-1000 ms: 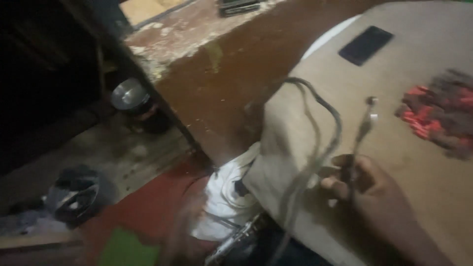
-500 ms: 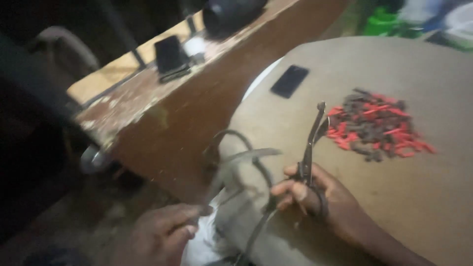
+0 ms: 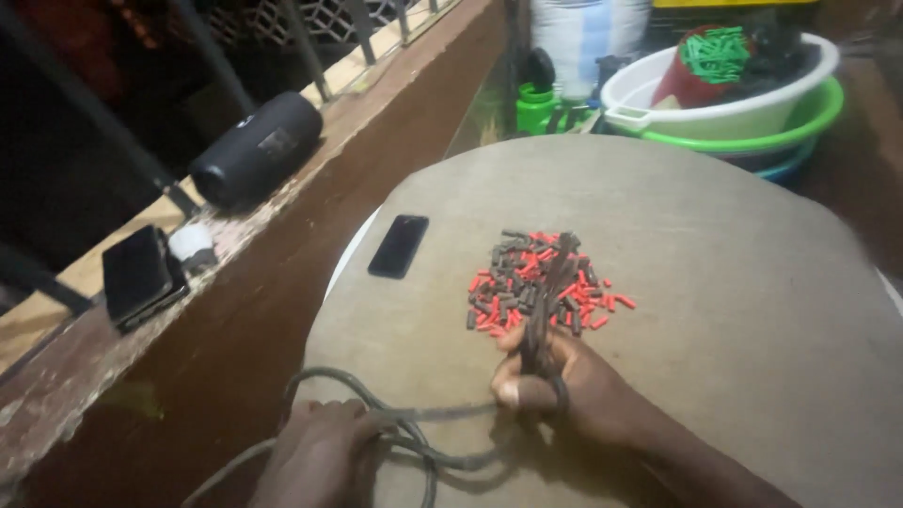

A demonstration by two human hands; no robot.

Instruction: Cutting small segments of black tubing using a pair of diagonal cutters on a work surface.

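**Hands on cable at the round table's near edge**

The right hand [image 3: 555, 386] has its fingers closed around dark metal cutters [image 3: 546, 301], tips over red-and-grey cut pieces [image 3: 536, 282]. The left hand [image 3: 320, 447] curls loosely over a looped grey cable [image 3: 395, 423] on the brown table [image 3: 705, 282].

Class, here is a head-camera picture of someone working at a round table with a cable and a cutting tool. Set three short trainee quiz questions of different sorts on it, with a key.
1. True or false: the right hand holds a scissor-like tool pointing at the pile of red and dark pieces.
2. What does the left hand grip? A) the grey cable B) the black phone on the table C) the white basin
3. Fill in: on the wooden ledge lies a black, cylinder-shaped ____.

Key: 1 true; 2 A; 3 speaker.
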